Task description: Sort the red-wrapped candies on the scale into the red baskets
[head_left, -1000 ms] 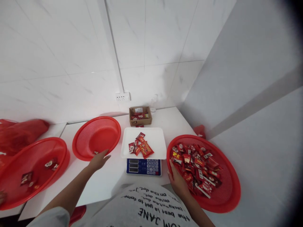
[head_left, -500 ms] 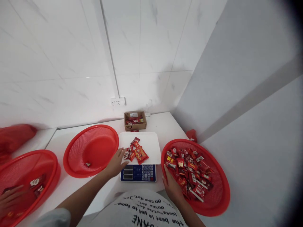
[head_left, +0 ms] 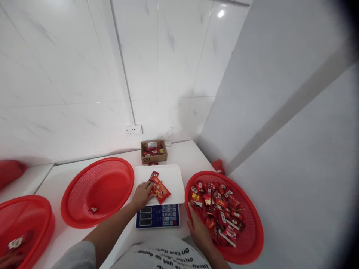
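Observation:
My left hand (head_left: 143, 195) reaches over the white tray (head_left: 174, 175) of a digital scale (head_left: 157, 216), its fingers curled over a small heap of red wrapped snack packets (head_left: 162, 191). Part of the heap is hidden under the fingers; a larger orange-red packet sticks out to the right. Low on the right, my right hand (head_left: 199, 229) grips the near left rim of a round red basket (head_left: 254, 231). Many small red and gold wrapped sweets (head_left: 218, 209) fill the middle of that basket.
To the left stands a red mesh basket (head_left: 81, 186) with one small wrapped packet inside. Farther left, another person's hand (head_left: 11, 260) is in a second red basket (head_left: 46, 224). Behind the scale, a cardboard box (head_left: 154, 158) of packets sits near the wall.
My left hand has moved from the tray's left edge inward and closed over the packets. My right hand stays at the basket rim. The view has shifted slightly.

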Tool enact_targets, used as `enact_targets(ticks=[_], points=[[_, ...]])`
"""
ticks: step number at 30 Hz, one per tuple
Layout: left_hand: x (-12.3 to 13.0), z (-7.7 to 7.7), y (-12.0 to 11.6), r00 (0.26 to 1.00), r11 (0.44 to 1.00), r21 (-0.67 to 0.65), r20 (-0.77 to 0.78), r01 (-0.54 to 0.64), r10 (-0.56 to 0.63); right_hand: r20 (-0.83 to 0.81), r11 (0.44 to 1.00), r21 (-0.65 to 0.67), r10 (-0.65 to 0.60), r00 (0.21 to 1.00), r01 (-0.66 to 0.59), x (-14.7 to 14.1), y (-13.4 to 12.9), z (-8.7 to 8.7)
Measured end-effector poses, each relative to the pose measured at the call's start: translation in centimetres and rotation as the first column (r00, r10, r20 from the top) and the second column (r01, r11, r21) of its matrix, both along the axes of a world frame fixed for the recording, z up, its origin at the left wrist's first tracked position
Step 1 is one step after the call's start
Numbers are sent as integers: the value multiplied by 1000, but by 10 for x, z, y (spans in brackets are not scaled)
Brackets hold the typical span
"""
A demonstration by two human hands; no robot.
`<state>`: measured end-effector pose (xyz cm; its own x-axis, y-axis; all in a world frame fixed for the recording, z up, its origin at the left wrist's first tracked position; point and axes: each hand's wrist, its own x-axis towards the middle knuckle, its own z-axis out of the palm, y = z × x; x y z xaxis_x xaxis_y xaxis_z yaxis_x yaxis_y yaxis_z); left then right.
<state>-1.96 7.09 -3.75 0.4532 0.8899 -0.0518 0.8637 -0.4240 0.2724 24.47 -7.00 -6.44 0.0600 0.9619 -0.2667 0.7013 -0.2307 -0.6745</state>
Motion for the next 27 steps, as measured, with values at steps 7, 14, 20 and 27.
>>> enact_targets(ticks=[7,14,20,27], points=[[-1,3,9,998,997,-77,-66,-18,13,-14,1000,24,-5,1000,5,3,0,-12],[-8,21,16,995,997,-52,-84,-54,49,4,1000,-3,-7,1000,7,2,1,-7],[-60,54,31,910,903,116,8,-413,415,-1,1000,17,-7,1000,7,2,0,-6],[-105,56,44,844,845,-9,-43,-535,534,-20,1000,20,-18,1000,18,1,1,-7]])
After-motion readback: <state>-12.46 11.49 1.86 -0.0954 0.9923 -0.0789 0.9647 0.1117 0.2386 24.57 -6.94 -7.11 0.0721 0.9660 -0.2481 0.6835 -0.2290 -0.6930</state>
